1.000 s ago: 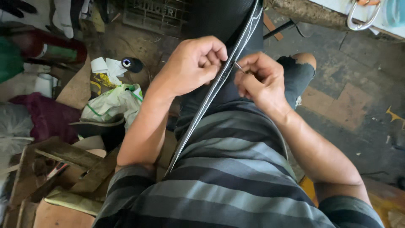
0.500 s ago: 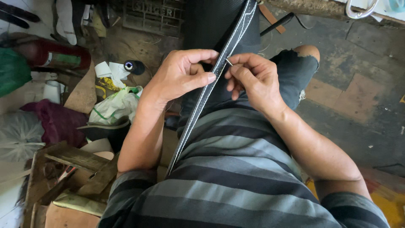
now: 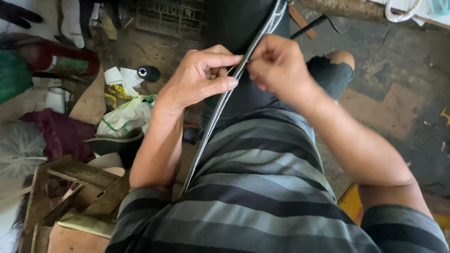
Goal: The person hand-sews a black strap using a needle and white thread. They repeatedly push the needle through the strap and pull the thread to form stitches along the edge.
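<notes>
Both hands are up on the strip; the left hand (image 3: 204,77) curls round the long grey-edged black strip (image 3: 220,110), thumb laid flat along its face and fingers pinching it from behind; the right hand (image 3: 276,65) is bunched at the strip's edge, fingertips pressed together on something too small to make out; a thin pale sliver pokes out between the two hands, perhaps a needle, hard to say; the work looks mid-way, I'd judge, the hands sitting part way along the strip with plenty of length running below them; the strip lies over the lap, its long axis running from the striped shirt (image 3: 262,187) up and away towards the top right of the view.
</notes>
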